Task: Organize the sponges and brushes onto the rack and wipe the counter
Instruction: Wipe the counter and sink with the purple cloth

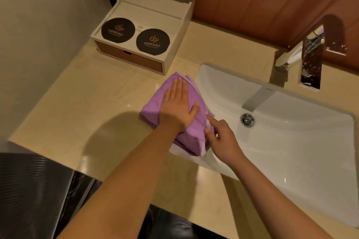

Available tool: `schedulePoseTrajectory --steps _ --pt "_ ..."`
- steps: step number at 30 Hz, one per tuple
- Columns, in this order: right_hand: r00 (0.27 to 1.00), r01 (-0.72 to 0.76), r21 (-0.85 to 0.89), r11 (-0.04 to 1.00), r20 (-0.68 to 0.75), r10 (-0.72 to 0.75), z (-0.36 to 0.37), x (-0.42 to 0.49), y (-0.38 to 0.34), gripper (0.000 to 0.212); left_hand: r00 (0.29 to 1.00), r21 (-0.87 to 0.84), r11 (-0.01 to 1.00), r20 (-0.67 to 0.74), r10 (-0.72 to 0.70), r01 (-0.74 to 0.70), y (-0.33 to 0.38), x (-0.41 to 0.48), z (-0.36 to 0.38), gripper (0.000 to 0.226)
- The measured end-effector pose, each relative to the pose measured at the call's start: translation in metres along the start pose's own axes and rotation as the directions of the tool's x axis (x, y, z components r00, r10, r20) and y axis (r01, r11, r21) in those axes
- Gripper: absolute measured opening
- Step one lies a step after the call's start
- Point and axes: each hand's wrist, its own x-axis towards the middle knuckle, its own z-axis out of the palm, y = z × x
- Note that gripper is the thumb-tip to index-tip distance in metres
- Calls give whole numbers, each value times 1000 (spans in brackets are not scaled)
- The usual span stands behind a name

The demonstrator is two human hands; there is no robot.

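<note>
Left hand (177, 106) presses fluffy folded cloth (152, 103), fingers together; right hand (223, 138), fingers apart, touches its edge

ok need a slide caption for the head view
Left hand flat on a folded purple cloth on the counter by the sink, right hand touching its edge.

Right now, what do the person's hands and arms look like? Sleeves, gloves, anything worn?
Left hand and right hand are both bare: no gloves, rings, watch or wristband visible. Left forearm and right forearm are bare too, and no sleeve shows anywhere up to the frame's bottom edge. I can make out no markings or tattoos.
</note>
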Motion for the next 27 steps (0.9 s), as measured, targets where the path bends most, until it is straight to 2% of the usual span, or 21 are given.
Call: schedulePoseTrajectory --steps 6,9,14,19,24,27 --pt "998 -24 58 998 -54 27 -5 21 13 43 996 0 998 -49 -70 70 9 18 -2 80" --pt "993 -69 134 989 -82 80 -8 35 17 43 993 -28 996 -88 -81 79 12 33 -1 76" --pt "979 -112 322 940 -126 160 -19 64 14 42 989 -97 989 -90 -122 113 18 64 1 80" --pt "963 -5 234 972 -261 67 -52 108 0 41 969 -168 962 -84 -231 214 27 100 -4 88" --pt "967 37 256 966 -254 30 -71 142 -9 46 942 -172 940 -109 -316 296 35 130 -5 75" --pt "960 40 291 956 -278 44 -77 156 -9 43 944 -155 943 -104 -313 296 39 148 -9 76"
